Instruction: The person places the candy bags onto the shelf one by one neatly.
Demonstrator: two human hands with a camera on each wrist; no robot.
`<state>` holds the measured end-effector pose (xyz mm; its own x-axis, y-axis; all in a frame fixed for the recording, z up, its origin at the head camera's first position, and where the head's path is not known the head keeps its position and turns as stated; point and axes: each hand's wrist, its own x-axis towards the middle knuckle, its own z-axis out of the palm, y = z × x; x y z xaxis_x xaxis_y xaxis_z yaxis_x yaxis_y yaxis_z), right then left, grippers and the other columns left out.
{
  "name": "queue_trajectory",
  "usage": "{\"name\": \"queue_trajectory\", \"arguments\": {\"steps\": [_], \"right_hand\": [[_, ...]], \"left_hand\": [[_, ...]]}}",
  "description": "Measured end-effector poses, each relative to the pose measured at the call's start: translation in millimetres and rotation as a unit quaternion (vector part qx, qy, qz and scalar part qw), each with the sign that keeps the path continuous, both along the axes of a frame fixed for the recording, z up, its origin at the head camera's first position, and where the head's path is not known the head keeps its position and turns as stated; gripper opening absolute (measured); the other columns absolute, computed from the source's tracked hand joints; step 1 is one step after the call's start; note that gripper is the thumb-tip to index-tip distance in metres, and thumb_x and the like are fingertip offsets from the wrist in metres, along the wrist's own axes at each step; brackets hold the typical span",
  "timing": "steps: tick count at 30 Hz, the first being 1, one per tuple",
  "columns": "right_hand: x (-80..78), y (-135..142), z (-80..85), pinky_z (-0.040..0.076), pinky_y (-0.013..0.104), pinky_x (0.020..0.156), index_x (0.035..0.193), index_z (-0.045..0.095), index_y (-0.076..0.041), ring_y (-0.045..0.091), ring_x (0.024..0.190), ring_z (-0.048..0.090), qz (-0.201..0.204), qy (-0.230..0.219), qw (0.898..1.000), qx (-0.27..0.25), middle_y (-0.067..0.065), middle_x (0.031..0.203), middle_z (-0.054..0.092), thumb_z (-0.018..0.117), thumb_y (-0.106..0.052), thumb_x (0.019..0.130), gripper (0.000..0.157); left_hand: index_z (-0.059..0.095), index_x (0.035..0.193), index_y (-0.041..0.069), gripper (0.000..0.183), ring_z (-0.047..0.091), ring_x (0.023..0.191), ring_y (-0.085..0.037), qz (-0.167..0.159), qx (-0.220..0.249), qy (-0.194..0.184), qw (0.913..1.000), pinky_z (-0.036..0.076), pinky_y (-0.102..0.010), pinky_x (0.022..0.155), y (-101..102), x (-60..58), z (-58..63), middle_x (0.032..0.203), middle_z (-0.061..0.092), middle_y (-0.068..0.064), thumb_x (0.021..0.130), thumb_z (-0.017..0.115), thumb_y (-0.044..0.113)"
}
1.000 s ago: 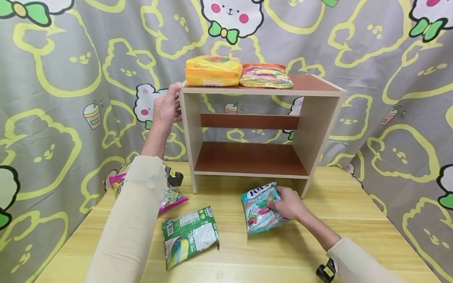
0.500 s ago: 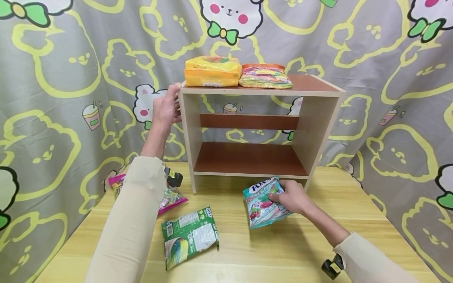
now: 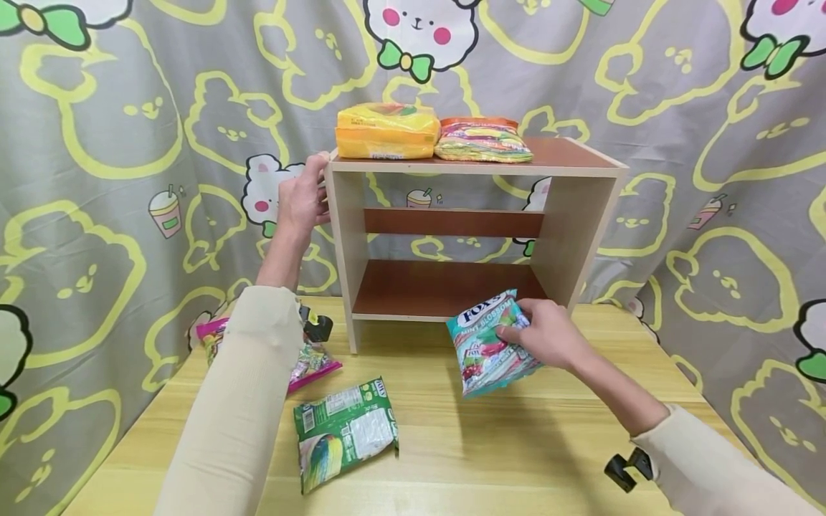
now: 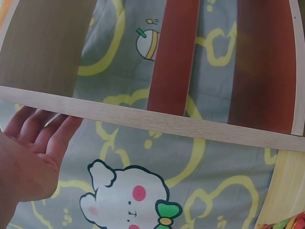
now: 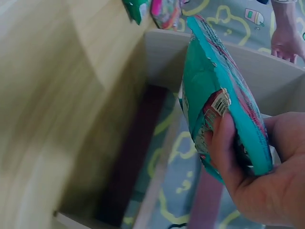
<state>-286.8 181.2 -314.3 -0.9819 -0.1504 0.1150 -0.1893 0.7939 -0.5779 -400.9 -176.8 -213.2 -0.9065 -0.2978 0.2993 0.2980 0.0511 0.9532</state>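
A grey curtain (image 3: 742, 172) hangs behind and along both sides of a light wooden table (image 3: 426, 473), printed with yellow animal outlines, white bears in green bows and drink cups. On the wood lies a green packet (image 3: 346, 432), barcode showing; farther back, a pink-edged packet (image 3: 316, 364) is partly hidden. Higher up, a yellow packet (image 3: 387, 134) and an orange-topped multicoloured packet (image 3: 484, 141) sit side by side.

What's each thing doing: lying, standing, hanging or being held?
Shelf, standing, touched by the left hand
Teal bag, held above the table by the right hand
Green bag, lying on the table
Pink-edged bag, lying there, partly hidden
Yellow bag, on top of the shelf
Orange-edged bag, resting beside the yellow bag
Curtain, hanging
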Motion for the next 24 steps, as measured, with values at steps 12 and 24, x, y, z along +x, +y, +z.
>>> {"name": "queue_trajectory", "arguments": {"steps": [12,24], "right_hand": [[3.5,16,73.8,0.041,0.032,0.064,0.097,0.065,-0.003,0.021,0.071,0.055,-0.023,0.053,0.997,0.050,0.006,0.074,0.061,0.071,-0.039,0.092,0.037],[14.5,27,145.9,0.042,0.036,0.064,0.120,0.067,-0.006,0.021,0.070,0.059,-0.037,0.065,0.994,0.081,0.003,0.071,0.066,0.069,-0.055,0.090,0.057]], "left_hand": [[0.062,0.074,0.015,0.056,0.044,0.058,-0.018,-0.003,-0.004,0.004,1.0000,0.040,-0.028,0.055,0,0.8,-0.4,0.061,0.042,-0.002,0.083,0.062,0.070],[0.063,0.076,0.014,0.055,0.044,0.056,-0.017,-0.005,0.003,-0.001,1.0000,0.043,-0.028,0.058,-1,2.0,0.7,0.060,0.043,0.000,0.083,0.063,0.069]]}}
